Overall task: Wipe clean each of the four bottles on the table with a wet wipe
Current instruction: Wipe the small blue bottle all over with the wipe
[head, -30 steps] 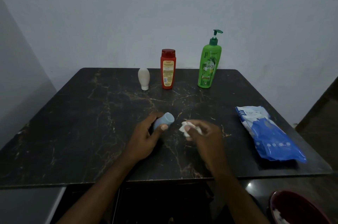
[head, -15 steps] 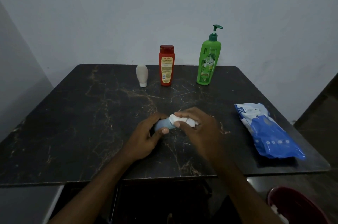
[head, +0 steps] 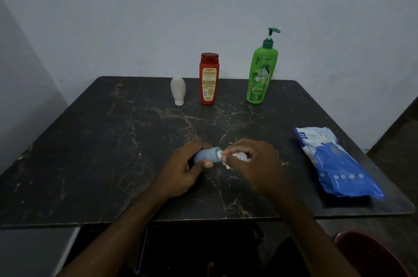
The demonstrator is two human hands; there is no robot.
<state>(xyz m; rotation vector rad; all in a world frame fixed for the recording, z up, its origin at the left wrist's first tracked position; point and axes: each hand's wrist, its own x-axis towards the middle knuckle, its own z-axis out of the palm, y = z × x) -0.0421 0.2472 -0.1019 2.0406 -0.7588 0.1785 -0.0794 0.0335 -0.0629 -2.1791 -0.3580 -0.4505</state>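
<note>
Small blue bottle (head: 207, 155), on its side between both hands, near the front middle of the dark marbled tabletop (head: 101, 152).
Left hand (head: 183, 171): fingers and thumb curled round the blue bottle. Right hand (head: 260, 163): pinching a bunched white wet wipe (head: 241, 156) against the bottle's end. Far edge, upright, left to right: white bottle (head: 178, 90) on its cap, red bottle (head: 209, 78), green pump bottle (head: 261, 75). Right side: blue-and-white wipes pack (head: 334, 163), lying flat.

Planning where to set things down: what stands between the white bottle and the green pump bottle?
The red bottle, upright, nearer the white bottle than the green pump bottle, in the head view.
</note>
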